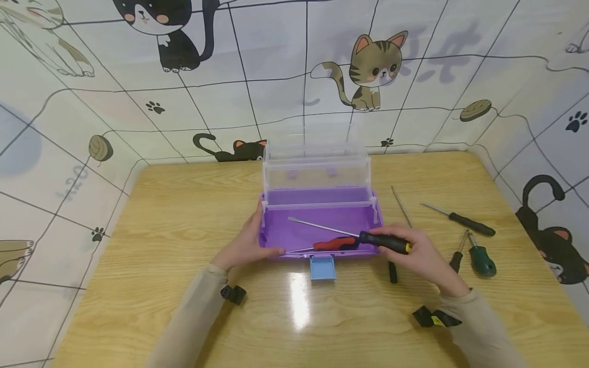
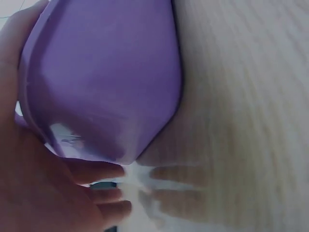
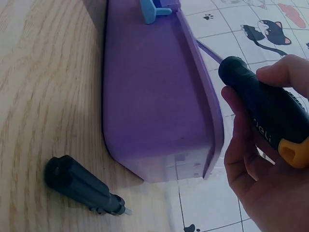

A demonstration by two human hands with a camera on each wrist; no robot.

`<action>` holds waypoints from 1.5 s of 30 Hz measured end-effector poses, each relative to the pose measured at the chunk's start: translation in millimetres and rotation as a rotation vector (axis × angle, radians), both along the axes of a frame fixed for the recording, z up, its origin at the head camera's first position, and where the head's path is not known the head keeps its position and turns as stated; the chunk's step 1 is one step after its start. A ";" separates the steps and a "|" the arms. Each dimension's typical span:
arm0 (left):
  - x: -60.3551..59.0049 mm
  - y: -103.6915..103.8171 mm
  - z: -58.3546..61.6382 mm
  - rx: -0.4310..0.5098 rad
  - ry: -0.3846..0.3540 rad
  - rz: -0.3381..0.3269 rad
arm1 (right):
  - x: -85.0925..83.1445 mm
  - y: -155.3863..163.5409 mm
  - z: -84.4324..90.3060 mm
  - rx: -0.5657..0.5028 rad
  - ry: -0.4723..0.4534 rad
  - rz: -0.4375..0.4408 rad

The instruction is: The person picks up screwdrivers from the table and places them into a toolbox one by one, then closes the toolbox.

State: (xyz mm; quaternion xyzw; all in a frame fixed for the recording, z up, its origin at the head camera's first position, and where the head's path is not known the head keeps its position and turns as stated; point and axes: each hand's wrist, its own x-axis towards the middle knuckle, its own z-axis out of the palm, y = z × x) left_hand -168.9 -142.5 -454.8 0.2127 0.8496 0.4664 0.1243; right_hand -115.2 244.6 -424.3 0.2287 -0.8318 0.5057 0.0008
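- While the left hand (image 1: 246, 244) rests straight fingers (image 2: 104, 170) against the purple toolbox (image 1: 317, 225) on the desk (image 1: 184, 214), the right hand (image 1: 421, 255) works.
- Its fingers (image 3: 280, 72) curl around a black-handled screwdriver (image 1: 384, 242) over the box's front rim.
- A red-handled screwdriver (image 1: 333, 244) lies inside.

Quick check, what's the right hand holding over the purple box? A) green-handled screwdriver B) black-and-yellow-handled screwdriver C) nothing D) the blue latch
B: the right hand grips a black-and-yellow-handled screwdriver whose shaft reaches over the open purple box; the green-handled one lies on the table to the right, untouched.
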 end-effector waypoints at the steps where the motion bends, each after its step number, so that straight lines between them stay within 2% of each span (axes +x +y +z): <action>1: 0.1 0.0 1.2 -0.027 -0.006 -0.002 | -0.5 -0.6 -0.3 0.007 -0.006 0.005; 4: 0.4 0.3 5.2 -0.061 -0.040 -0.009 | -2.1 -2.2 -1.6 0.014 -0.019 0.017; 8: 0.1 1.0 9.8 -0.056 -0.095 -0.012 | -3.5 -4.4 -1.8 -0.006 -0.028 0.022; 14: 1.0 0.1 13.4 -0.092 -0.127 -0.001 | -6.4 -7.6 -1.0 -0.022 -0.020 0.049; 21: 0.7 0.5 14.1 -0.080 -0.113 -0.015 | -11.9 -11.7 -2.1 0.001 -0.041 0.075; 31: 1.0 -0.4 14.0 -0.084 -0.100 -0.030 | -22.8 -20.5 -2.4 0.069 -0.014 0.113; 40: 1.3 0.0 15.2 -0.078 -0.111 -0.028 | -30.5 -27.3 0.9 0.086 -0.158 0.103; 45: 2.2 0.0 14.7 -0.097 -0.116 -0.015 | -38.4 -34.5 -0.9 0.098 -0.177 0.122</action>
